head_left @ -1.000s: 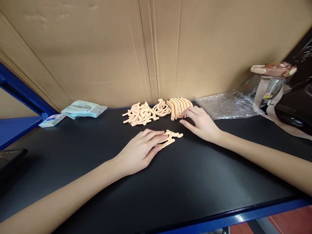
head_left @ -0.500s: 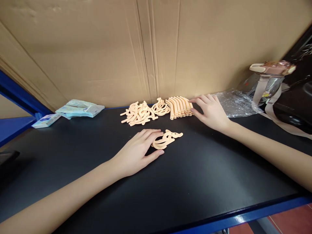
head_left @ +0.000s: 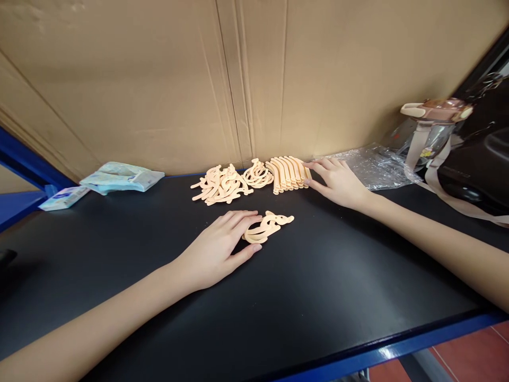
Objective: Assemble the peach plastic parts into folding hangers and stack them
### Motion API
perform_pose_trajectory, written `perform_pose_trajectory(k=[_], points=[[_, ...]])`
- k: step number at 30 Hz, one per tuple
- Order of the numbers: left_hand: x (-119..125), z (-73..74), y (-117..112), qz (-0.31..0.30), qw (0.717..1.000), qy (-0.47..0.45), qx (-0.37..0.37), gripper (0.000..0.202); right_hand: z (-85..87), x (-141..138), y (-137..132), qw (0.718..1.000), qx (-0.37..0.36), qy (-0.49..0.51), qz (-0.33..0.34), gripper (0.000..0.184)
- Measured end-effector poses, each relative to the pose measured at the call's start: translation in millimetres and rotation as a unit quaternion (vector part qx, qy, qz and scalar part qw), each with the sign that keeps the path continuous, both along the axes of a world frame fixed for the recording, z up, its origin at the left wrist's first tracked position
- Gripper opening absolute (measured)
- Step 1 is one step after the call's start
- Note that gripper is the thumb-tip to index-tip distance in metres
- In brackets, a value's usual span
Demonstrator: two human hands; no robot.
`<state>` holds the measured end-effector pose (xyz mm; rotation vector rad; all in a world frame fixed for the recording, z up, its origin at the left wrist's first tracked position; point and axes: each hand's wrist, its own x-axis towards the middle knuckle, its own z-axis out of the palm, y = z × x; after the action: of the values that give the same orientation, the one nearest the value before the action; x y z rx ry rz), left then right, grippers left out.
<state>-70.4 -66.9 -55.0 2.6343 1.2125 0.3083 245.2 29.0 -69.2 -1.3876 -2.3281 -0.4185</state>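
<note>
My left hand [head_left: 214, 245] lies on the black table with its fingers stretched and thumb apart. Its fingertips curve around a small group of flat, pale peach curved pieces [head_left: 268, 228], touching its left side. At the back, my right hand [head_left: 338, 181] has its index finger and thumb spread at the right end of a neat row of stacked curved strips [head_left: 288, 172]. Those two fingertips seem to touch the end strip; no piece is lifted. Left of the row sit some ring-like curved pieces [head_left: 257, 174] and a loose heap of similar pieces [head_left: 222, 184].
A cardboard wall [head_left: 159, 79] stands behind the black table [head_left: 302, 302]. Light-blue soft packs [head_left: 119, 176] lie at the back left. Clear plastic [head_left: 369, 164], a strapped bottle [head_left: 435, 127] and a black bag [head_left: 477, 164] are at the right. The table has a blue edge [head_left: 393, 350].
The view has shifted slightly, moving everything a little left. My right index finger and thumb have come in closer against the end of the row. My left hand keeps its place by the small group.
</note>
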Motion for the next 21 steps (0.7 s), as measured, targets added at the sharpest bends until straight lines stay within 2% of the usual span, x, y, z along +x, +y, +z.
perform_pose_trajectory(k=[8,15,21], points=[[1,-0.2,1,0.002,1.000,0.009,-0.003,0.050,9.8,13,3,0.997,-0.032,-0.065,0.032,0.077],[1,-0.9,1,0.000,1.000,0.008,0.003,0.049,12.7,20,6,0.996,-0.042,-0.059,0.053,0.064],[0,-1.1,1,0.000,1.000,0.010,0.005,0.049,11.0,22,8,0.993,-0.049,-0.092,0.050,0.047]])
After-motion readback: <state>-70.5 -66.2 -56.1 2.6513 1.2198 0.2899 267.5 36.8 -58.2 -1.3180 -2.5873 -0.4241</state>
